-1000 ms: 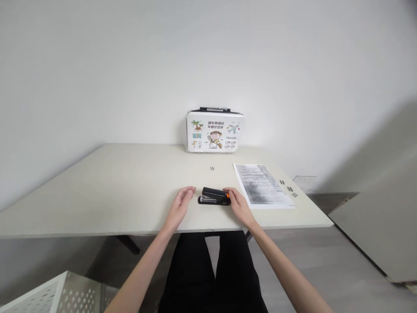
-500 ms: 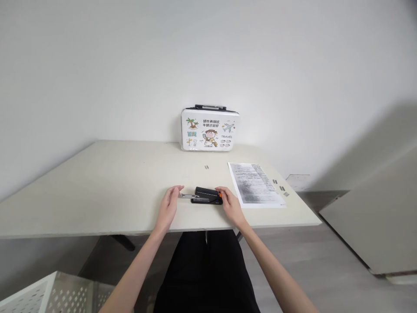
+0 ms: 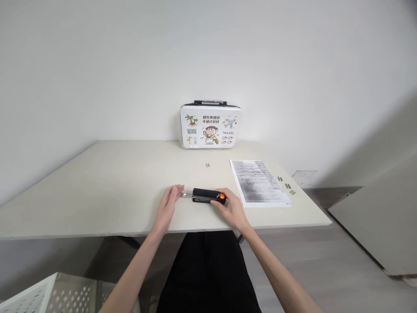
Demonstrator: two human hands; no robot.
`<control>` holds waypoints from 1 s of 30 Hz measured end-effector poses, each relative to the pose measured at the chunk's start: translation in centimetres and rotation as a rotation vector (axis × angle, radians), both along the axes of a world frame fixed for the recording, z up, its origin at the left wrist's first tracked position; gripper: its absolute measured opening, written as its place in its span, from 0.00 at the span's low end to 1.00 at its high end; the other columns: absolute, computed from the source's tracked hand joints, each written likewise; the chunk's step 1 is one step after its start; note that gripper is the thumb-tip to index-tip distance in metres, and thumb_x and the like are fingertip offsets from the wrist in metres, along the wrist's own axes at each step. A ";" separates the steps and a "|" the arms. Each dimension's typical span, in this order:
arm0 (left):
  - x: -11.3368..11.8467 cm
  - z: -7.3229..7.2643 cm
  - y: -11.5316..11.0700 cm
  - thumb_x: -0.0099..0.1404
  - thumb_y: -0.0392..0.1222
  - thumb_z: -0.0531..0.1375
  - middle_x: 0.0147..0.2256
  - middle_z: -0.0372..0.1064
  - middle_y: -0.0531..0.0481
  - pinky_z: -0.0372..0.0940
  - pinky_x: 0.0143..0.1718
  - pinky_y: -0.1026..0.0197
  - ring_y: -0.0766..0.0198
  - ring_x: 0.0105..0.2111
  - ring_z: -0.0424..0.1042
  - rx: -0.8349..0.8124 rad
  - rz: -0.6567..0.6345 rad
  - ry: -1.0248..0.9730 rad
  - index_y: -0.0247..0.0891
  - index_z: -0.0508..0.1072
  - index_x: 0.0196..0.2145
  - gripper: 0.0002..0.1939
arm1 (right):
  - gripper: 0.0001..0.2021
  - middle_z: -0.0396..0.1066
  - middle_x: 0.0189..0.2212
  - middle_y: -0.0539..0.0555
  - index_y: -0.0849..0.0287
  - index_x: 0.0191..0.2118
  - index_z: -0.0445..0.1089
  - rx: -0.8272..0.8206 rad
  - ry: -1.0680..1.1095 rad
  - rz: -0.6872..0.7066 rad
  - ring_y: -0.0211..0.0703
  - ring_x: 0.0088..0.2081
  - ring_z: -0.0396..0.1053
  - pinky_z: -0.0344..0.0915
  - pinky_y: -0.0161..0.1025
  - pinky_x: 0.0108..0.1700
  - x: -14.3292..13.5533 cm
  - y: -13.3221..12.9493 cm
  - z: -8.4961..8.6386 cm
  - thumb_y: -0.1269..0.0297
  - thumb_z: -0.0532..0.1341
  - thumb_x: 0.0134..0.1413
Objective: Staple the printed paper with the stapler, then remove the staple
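A black stapler (image 3: pixel 205 194) with an orange button at its right end lies on the white table. A slim metal staple tray sticks out of its left end. My right hand (image 3: pixel 232 209) holds the stapler's right end, thumb on the near side and fingers on the far side. At the tray's outer tip is my left hand (image 3: pixel 167 206), fingers stretched out and close together; its thumb is hard to make out, and it seems to touch the tip without gripping it.
Right of the stapler lies a printed sheet of paper (image 3: pixel 260 184), with several small staple strips (image 3: pixel 287 186) beyond its right edge. More strips (image 3: pixel 207 165) lie behind the stapler. A white cartoon-printed case (image 3: pixel 210 127) stands against the wall. A white perforated basket (image 3: pixel 70 293) is below left.
The stapler has turned in my right hand, so its top and orange button now face up more. The metal tray sticks out less. My view has shifted slightly.
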State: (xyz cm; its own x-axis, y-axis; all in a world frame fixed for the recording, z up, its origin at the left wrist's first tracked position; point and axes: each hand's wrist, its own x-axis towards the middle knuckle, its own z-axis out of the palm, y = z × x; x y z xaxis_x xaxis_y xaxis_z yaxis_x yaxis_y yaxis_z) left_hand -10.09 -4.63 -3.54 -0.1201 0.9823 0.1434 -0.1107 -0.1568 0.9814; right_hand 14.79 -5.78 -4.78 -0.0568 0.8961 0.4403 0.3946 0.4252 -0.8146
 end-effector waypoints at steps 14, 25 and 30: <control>-2.1 1.6 1.0 0.72 0.42 0.57 0.48 0.79 0.33 0.75 0.52 0.46 0.46 0.52 0.79 -0.485 -0.116 -0.587 0.34 0.77 0.44 0.11 | 0.23 0.79 0.53 0.55 0.45 0.60 0.71 0.710 -0.373 0.126 0.48 0.57 0.74 0.71 0.49 0.53 -3.7 -3.2 3.1 0.79 0.57 0.69; -2.9 2.7 0.8 0.70 0.37 0.56 0.34 0.74 0.41 0.74 0.35 0.60 0.60 0.31 0.76 -0.434 -0.021 -0.649 0.33 0.75 0.38 0.08 | 0.25 0.78 0.52 0.55 0.45 0.59 0.72 0.692 -0.360 0.004 0.50 0.55 0.75 0.70 0.51 0.52 -3.9 -4.1 2.8 0.82 0.57 0.66; -3.2 2.5 -1.6 0.66 0.40 0.64 0.23 0.50 0.61 0.51 0.18 0.68 0.73 0.18 0.50 -0.265 0.042 -0.571 0.33 0.77 0.43 0.10 | 0.28 0.76 0.51 0.57 0.45 0.59 0.71 0.564 -0.169 -0.037 0.53 0.55 0.73 0.74 0.54 0.53 -4.0 -5.2 2.4 0.82 0.57 0.61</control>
